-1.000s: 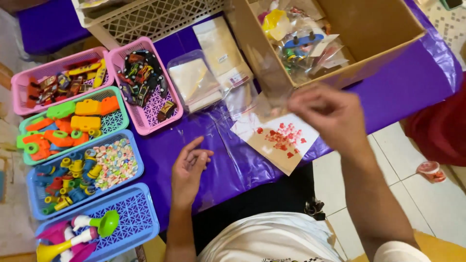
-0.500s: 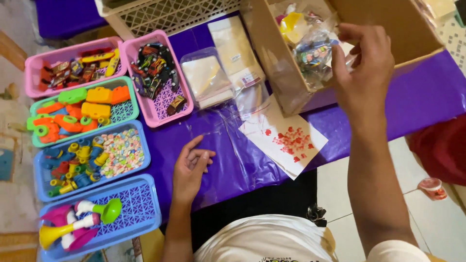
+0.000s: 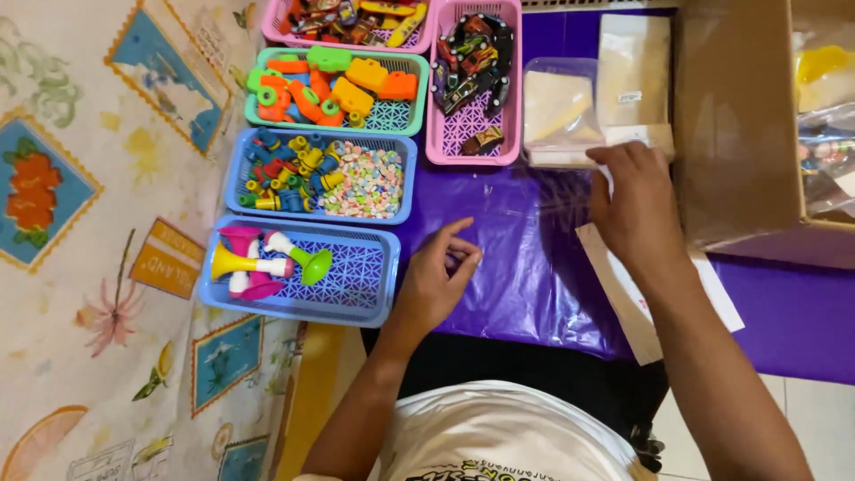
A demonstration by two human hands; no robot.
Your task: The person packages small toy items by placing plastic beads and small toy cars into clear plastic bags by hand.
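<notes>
Down from the cardboard box (image 3: 739,116) comes my right hand (image 3: 634,207), fingers now pinching a clear plastic bag (image 3: 543,200) over the purple table cover (image 3: 525,276). Nearer me, my left hand (image 3: 436,278) rests there, loosely curled, holding nothing. Beyond lies the stack of bags (image 3: 558,111), beside the pink basket (image 3: 476,80).

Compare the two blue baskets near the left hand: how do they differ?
The upper blue basket is crowded with small coloured pieces and pale beads; the lower blue basket holds only a few toy horns, with much bare mesh showing. The lower one lies nearer the left hand, at the table's front edge; the upper one sits behind it, next to the green basket. Both are rectangular blue plastic with lattice walls.
</notes>
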